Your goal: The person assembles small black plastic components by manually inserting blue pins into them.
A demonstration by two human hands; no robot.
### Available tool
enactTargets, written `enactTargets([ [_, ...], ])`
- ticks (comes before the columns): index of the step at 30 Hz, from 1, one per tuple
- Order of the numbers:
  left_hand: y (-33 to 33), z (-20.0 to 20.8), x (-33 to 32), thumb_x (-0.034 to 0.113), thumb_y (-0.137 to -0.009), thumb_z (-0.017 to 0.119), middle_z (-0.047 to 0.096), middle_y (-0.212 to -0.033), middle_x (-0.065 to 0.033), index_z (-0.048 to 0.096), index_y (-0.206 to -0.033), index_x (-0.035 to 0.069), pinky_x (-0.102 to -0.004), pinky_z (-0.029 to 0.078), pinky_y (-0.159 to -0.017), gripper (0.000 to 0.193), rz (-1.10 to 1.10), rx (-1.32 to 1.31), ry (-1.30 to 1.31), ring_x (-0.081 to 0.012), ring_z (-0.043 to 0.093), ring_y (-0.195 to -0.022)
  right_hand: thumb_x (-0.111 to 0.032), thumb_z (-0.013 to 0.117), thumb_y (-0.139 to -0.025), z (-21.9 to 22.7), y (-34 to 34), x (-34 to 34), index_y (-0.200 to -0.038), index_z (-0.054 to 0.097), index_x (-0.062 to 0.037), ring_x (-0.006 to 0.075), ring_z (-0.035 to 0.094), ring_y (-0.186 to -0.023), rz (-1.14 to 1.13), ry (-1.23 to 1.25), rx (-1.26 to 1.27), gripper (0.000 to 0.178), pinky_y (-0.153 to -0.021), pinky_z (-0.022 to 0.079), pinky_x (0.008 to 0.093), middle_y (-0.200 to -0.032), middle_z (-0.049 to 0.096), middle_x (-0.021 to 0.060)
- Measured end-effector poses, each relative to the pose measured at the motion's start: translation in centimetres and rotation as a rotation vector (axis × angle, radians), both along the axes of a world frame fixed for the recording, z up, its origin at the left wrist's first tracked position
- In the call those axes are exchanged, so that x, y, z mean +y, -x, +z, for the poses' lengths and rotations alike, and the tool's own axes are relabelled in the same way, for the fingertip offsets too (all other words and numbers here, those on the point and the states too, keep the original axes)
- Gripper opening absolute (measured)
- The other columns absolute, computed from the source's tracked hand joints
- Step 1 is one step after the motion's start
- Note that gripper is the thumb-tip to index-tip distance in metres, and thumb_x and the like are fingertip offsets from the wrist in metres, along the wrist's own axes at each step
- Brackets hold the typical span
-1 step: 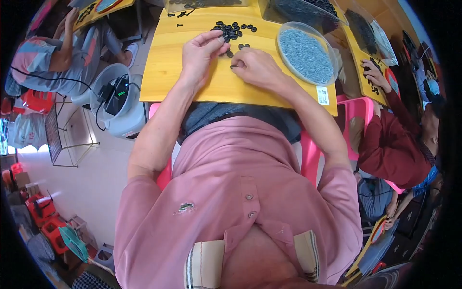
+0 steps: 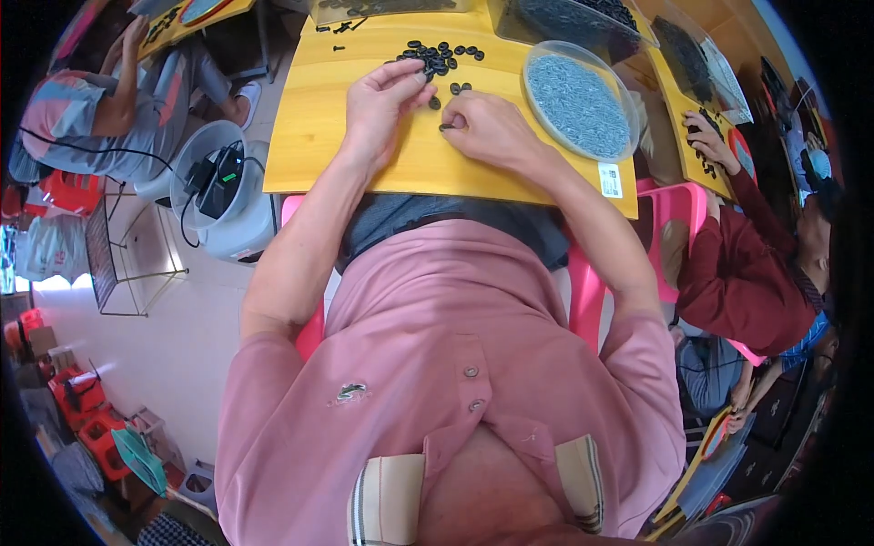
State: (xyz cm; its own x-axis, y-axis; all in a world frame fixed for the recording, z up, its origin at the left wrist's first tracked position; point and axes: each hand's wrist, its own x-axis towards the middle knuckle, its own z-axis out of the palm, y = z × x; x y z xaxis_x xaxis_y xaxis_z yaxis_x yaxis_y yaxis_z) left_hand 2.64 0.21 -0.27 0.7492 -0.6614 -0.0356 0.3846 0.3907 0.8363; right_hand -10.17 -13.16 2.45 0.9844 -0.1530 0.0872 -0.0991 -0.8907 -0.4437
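Note:
On the yellow table [image 2: 309, 136], my left hand [image 2: 381, 102] is closed in a pinch beside a pile of small black oval pieces [image 2: 443, 55]. Whatever lies between its thumb and forefinger is too small to make out. To its right, my right hand [image 2: 487, 127] is closed too, low over the tabletop, with a small dark piece [image 2: 446, 127] showing at its fingertips. A few loose black pieces [image 2: 434, 103] lie between the two hands.
Right of my hands stands a round clear dish [image 2: 580, 102] of small grey metal pins. Clear bins [image 2: 569, 27] with dark parts line the far edge; small black screws [image 2: 340, 47] lie far left. Co-workers sit at both sides. A bucket [image 2: 205, 168] holding a black device stands left.
My right hand has shifted very slightly to the right. My left hand looks almost unmoved.

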Motion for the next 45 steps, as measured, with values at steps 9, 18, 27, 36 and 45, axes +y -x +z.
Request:
enactTargets([
  [9,2.3,-0.3,-0.5,-0.003,-0.089,0.065,0.067,-0.102,-0.0136,0.063,-0.113,-0.007,-0.0275,0.058,-0.081,0.024,-0.135,0.026,-0.052,-0.0217,0.069,-0.089,-0.009,0.072,-0.075,-0.4,1.9,-1.8,-0.089,0.065,0.0016,0.0265,0.068,-0.073,-0.111,-0.361,0.031,0.019,-0.068,0.052,0.0373,-0.076,0.068,0.0154],
  [18,3.3,-0.4,-0.7,-0.003,-0.091,0.063,0.067,-0.101,-0.0153,0.062,-0.111,-0.006,-0.0305,0.059,-0.084,0.02,-0.164,0.03,-0.079,-0.0247,0.07,-0.091,-0.006,0.07,-0.083,-2.6,1.9,-3.3,-0.09,0.067,0.0007,0.0094,0.06,-0.066,-0.139,-0.62,-0.098,0.01,-0.061,0.048,0.0244,-0.071,0.064,0.003],
  [27,3.6,0.0,-0.6,-0.003,-0.092,0.062,0.067,-0.102,-0.0159,0.061,-0.112,-0.008,-0.0291,0.059,-0.084,0.02,-0.164,0.038,-0.116,-0.0244,0.07,-0.092,-0.009,0.065,-0.091,-1.1,2.0,-3.6,-0.108,0.069,0.004,0.0104,0.064,-0.072,-0.176,-0.996,-0.177,0.021,-0.067,0.051,0.0227,-0.083,0.07,0.0068],
  [36,3.4,-0.5,-0.7,-0.003,-0.092,0.062,0.067,-0.101,-0.0155,0.061,-0.113,-0.008,-0.0279,0.06,-0.083,0.021,-0.174,-0.022,-0.155,-0.0225,0.07,-0.09,-0.008,0.064,-0.092,-0.6,2.1,-3.1,-0.107,0.067,0.0052,0.0111,0.064,-0.073,-0.192,-1.004,-0.195,0.02,-0.069,0.051,0.0231,-0.083,0.07,0.0086],
  [45,3.5,-0.1,-0.6,-0.002,-0.091,0.064,0.068,-0.1,-0.0139,0.062,-0.113,-0.008,-0.0261,0.059,-0.08,0.023,-0.166,-0.059,-0.198,-0.0196,0.07,-0.086,-0.009,0.065,-0.091,-0.7,2.0,-3.2,-0.104,0.068,0.0042,0.0111,0.064,-0.071,-0.198,-0.974,-0.175,0.019,-0.067,0.051,0.0226,-0.081,0.07,0.0081],
])
